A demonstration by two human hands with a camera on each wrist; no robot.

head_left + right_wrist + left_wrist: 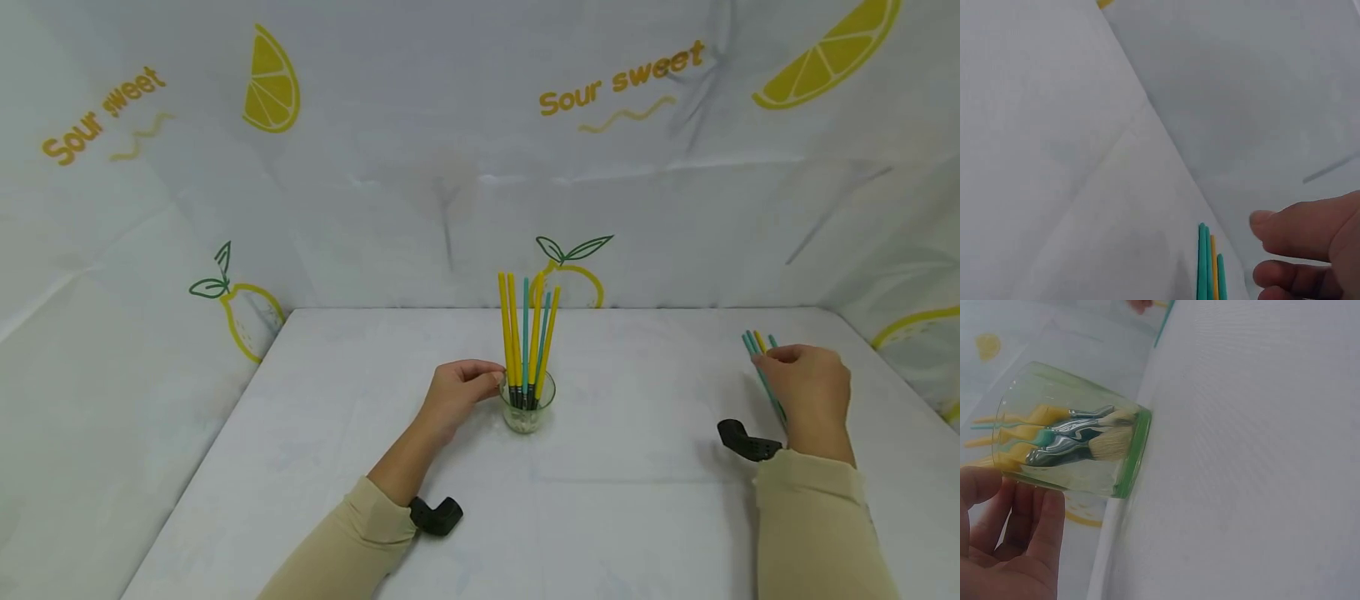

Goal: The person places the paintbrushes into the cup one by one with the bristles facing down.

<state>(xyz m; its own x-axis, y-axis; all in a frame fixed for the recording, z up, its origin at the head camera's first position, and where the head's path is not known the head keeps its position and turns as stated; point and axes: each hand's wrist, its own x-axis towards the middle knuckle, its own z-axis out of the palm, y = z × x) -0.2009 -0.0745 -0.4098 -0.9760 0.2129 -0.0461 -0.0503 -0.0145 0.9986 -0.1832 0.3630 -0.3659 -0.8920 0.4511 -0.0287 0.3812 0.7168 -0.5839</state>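
Observation:
Near the middle of the table, a clear greenish glass (522,419) holds several paintbrushes (537,333) with yellow and teal handles. Their handles point up, and in the left wrist view their bristles (1112,444) rest toward the glass base. My left hand (459,396) holds the glass at its left side near the rim, thumb and fingers close against it. On the right, more brushes (1204,262), teal ones and a yellow one, lie side by side on the table. Just over them hovers my right hand (806,392), fingers bent, with a gap between thumb and fingers; nothing shows in it.
A white cloth covers the table (622,533) and a lemon-printed sheet (420,100) hangs behind it. Black wrist mounts (437,517) stick out beside both sleeves. The table's back edge runs just beyond the right-hand brushes.

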